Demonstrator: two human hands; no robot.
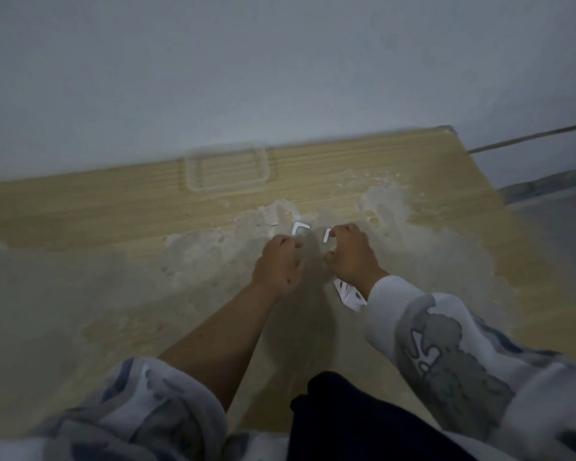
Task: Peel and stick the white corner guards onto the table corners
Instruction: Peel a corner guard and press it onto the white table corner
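Two small white corner guards lie mid-table on the worn wooden table (113,207). One corner guard (300,227) rests just beyond the knuckles of my left hand (280,266), whose fingers are curled in with nothing visible in them. My right hand (350,256) is beside it, and its fingertips pinch the other white corner guard (327,235) at its right edge. White backing sheets (350,296) lie under my right wrist. The picture is dim and blurred.
A clear plastic tray (226,173) sits at the table's far edge against the white wall (280,78). The table's far right corner (451,129) shows at the upper right, with grey floor (552,207) beyond the right edge. Much of the tabletop is scraped pale.
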